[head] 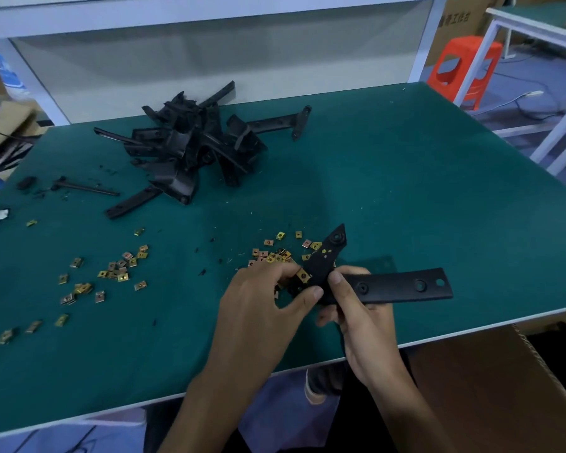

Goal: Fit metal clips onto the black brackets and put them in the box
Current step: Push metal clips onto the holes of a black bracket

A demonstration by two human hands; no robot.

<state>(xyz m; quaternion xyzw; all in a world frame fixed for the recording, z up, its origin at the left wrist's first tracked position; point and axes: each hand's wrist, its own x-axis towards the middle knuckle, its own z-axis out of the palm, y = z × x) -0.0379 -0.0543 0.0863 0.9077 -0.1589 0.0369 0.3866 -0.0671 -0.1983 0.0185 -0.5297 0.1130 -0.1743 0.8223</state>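
Note:
I hold a black bracket (396,285) above the near edge of the green table (406,191). My right hand (361,318) grips it near its bend, with the long flat arm sticking out to the right. My left hand (265,299) pinches a gold metal clip (303,275) against the bracket's edge at the bend. Several loose metal clips (275,255) lie just beyond my hands, and more clips (118,271) are scattered to the left. A heap of black brackets (193,145) sits at the back of the table.
A brown cardboard box (490,387) stands below the table's near right edge. Single black parts (85,188) and black crumbs lie at the left. An orange stool (464,68) and a white table frame (536,37) are at the far right.

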